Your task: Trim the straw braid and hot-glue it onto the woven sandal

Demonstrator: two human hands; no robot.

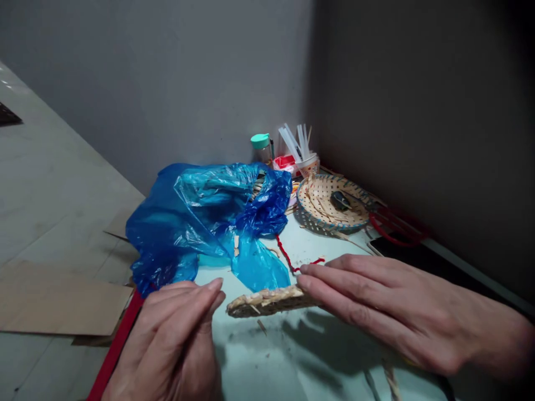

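Woven piece (267, 304), one, above the tabletop (301, 362), pinched at one end by the right hand (388, 306); left hand (171, 340) just beside, thumb near forefinger, grip unclear; blue bag (200, 206) and basket (317, 201) behind.

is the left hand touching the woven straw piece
Apart: in the head view, a narrow strip of tabletop shows between the left hand and the woven straw piece.

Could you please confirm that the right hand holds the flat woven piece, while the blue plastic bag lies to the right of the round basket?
Not quite: the blue plastic bag lies to the left of the round basket, as the head view shows. The right hand does hold the flat woven piece.
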